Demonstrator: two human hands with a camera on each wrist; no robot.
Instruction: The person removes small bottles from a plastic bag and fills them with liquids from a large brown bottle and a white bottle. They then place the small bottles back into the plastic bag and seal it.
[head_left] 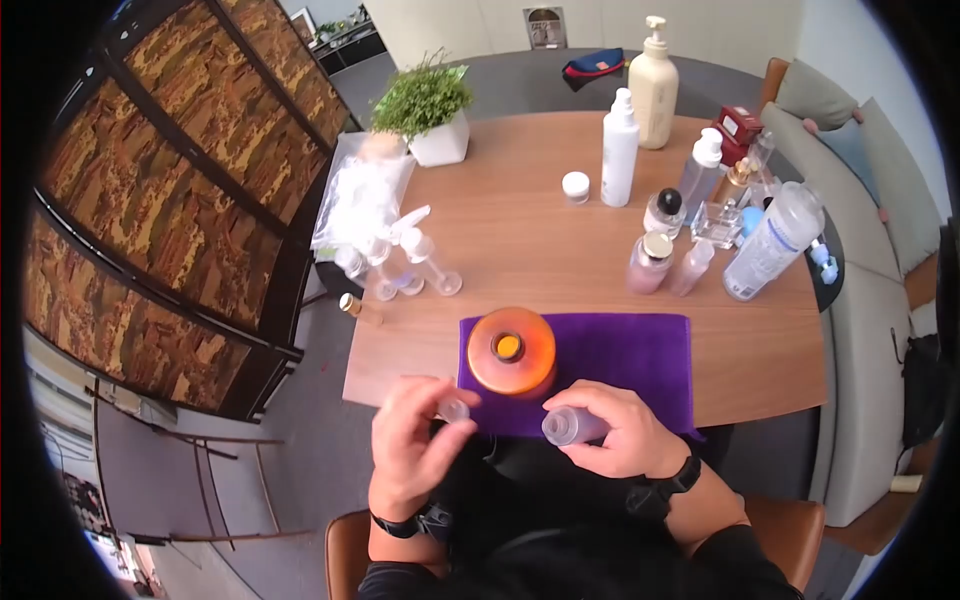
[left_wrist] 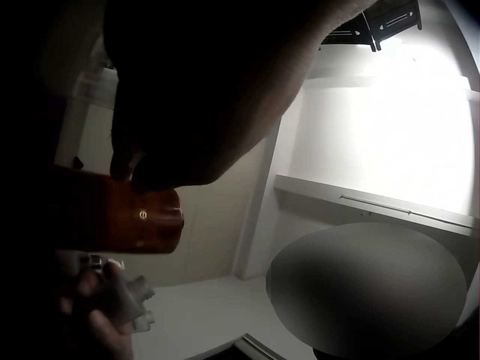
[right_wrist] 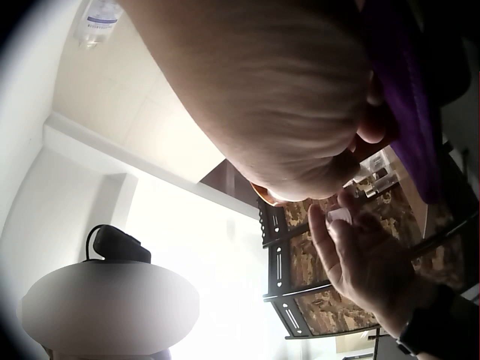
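Observation:
Between thumb and fingers, my left hand (head_left: 405,440) pinches a small clear cap (head_left: 453,410), also visible in the right wrist view as a pale cap (right_wrist: 340,215). My right hand (head_left: 628,430) grips a small clear bottle (head_left: 572,426), tilted so its uncapped mouth faces left and up. The hands are apart, at the table's near edge. Just beyond and between them stands a round orange bottle (head_left: 530,368) with an open neck, on a purple towel (head_left: 630,360). From the left wrist, the orange bottle (left_wrist: 154,217) shows from the side, with the small bottle (left_wrist: 124,296) below it.
At the table's left stand several clear bottles (head_left: 425,262), a plastic bag (head_left: 365,195) and a potted plant (head_left: 440,140). To the right are perfume bottles (head_left: 650,265), a large clear bottle (head_left: 770,245) and pump bottles (head_left: 655,95). A white jar (head_left: 576,188) sits near the middle.

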